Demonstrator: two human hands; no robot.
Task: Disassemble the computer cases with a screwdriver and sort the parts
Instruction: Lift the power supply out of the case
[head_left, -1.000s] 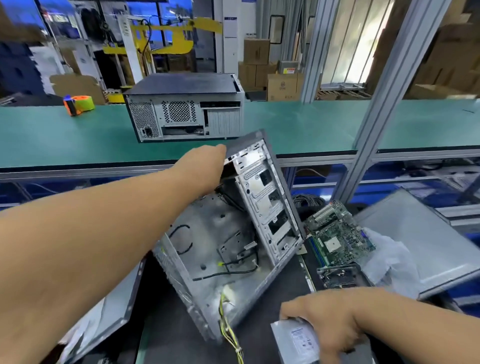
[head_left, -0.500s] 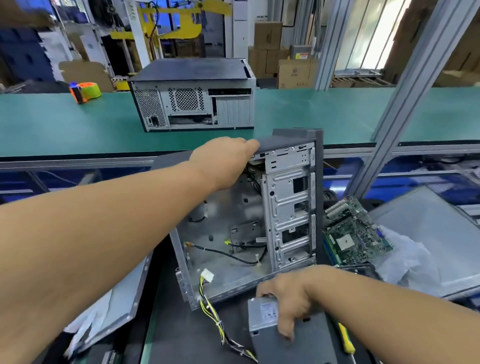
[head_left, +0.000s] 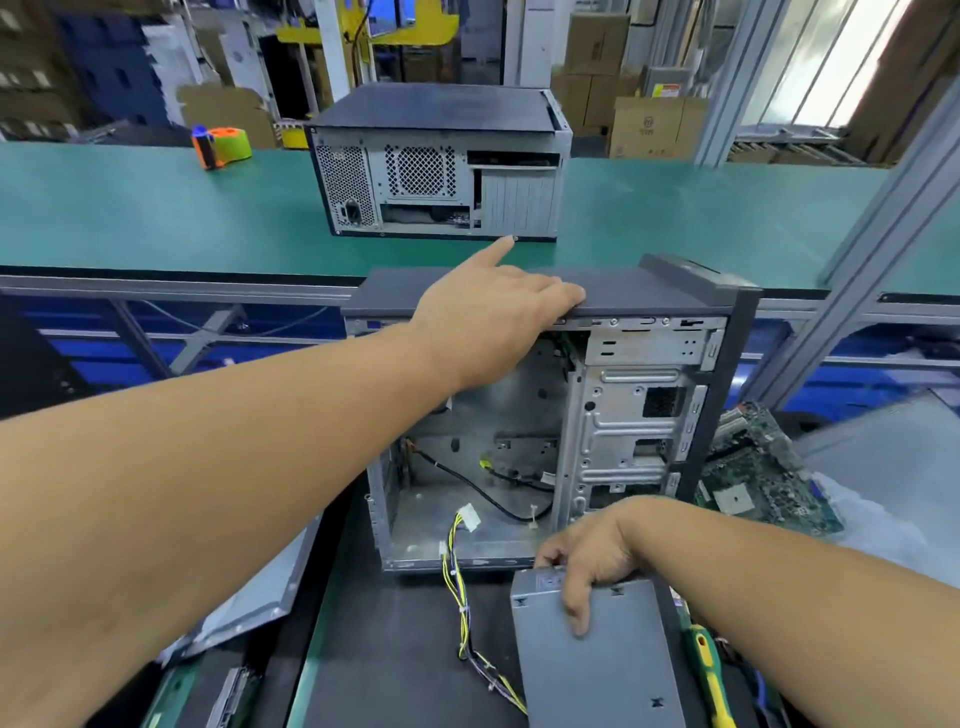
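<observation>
open case (head_left: 545, 415): bare dull grey sheet metal inside, matt dark top panel
power supply (head_left: 597, 660): smooth matt grey metal box
bench top (head_left: 156, 208): matt green mat
screwdriver (head_left: 706, 670): glossy yellow-green plastic handle

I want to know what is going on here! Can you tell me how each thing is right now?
Near computer case: upright, side open, mostly emptied.
Left hand: resting on its top.
Power supply: out, flat on the mat.
Right hand: gripping its end.
Far case: closed, on its side.
Motherboard: removed.
</observation>
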